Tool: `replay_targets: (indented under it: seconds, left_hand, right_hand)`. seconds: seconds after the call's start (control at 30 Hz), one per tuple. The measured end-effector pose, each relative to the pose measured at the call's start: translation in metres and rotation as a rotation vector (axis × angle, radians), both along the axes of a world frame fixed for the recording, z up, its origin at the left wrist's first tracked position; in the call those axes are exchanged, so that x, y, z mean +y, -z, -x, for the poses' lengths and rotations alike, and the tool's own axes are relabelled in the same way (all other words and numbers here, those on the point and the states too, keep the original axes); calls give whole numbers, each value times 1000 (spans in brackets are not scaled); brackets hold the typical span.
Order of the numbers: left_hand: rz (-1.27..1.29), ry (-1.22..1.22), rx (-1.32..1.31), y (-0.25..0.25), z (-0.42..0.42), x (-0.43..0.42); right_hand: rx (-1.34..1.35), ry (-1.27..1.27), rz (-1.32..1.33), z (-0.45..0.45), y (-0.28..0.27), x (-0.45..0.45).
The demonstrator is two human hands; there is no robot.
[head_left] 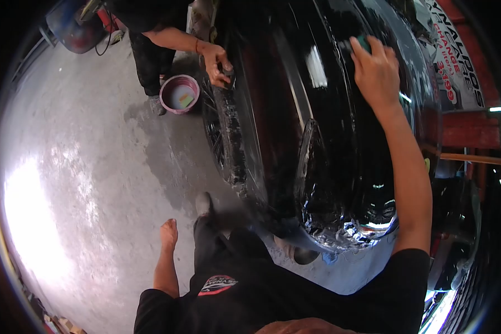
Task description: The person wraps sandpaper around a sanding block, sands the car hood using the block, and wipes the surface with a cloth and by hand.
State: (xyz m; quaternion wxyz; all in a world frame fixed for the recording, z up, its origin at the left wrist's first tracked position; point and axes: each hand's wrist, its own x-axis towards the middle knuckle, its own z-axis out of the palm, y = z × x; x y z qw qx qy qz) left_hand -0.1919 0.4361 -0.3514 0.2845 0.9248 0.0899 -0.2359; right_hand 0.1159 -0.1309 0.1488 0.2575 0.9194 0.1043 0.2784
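Observation:
My right hand reaches up the wet, glossy black car body. Its fingers are bent over a small green pad pressed against the panel; only part of the pad shows, so its exact kind is unclear. Low at my side hangs my left hand, away from the car, its fingers curled in and nothing visible in them. Crinkled, shiny patches cover the car's near end, below my right forearm.
Another person's hand holds a dark piece against the car above the wheel. By that person's feet stands a pink basin of cloudy water with a yellow-green sponge. The concrete floor has a wet patch. A printed banner hangs right.

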Motion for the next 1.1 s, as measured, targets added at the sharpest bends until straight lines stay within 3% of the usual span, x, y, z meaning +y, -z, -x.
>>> replay_targets:
  seconds: [0.07, 0.17, 0.27, 0.5, 0.7, 0.77, 0.9, 1.0, 1.1]
  left_hand:
    - [-16, 29, 3, -10, -11, -1]
    - [-24, 4, 30, -36, -22, -14]
    - [41, 11, -5, -18, -18, -8]
    - [-12, 68, 2, -7, -18, -2]
    - [7, 69, 37, -11, -27, -13]
    - [18, 78, 26, -14, -26, -15]
    - [37, 57, -2, 0, -22, -10]
    - [20, 60, -49, 0, -20, -8]
    - [-24, 89, -23, -2, -19, -7]
  right_hand:
    - [-61, -17, 23, -11, 7, -6]
    - [73, -34, -129, 49, 3, -3]
    - [131, -44, -167, 96, 7, -8]
    - [-57, -72, 45, -10, 2, -2]
    - [75, -70, -144, 85, 14, -7]
    - [76, -73, -144, 86, 14, -8]
    - [-4, -52, 5, 5, 11, 1]
    - [-31, -33, -88, 2, 5, 19]
    - [74, -84, -106, 55, 18, -7]
